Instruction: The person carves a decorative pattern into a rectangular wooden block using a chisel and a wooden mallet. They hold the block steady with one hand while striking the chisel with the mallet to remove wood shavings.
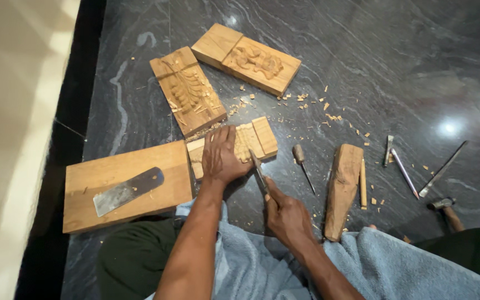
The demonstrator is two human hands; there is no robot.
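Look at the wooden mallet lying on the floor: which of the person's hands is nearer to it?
Right. The right hand, gripping a chisel, sits just beside the mallet. The left hand lies farther off, pressed flat on the small carved block.

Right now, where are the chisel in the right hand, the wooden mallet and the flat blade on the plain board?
chisel (258, 173), head view, on its metal shaft.
wooden mallet (343, 186), head view, mid-body.
flat blade (128, 190), head view, middle of the blade.
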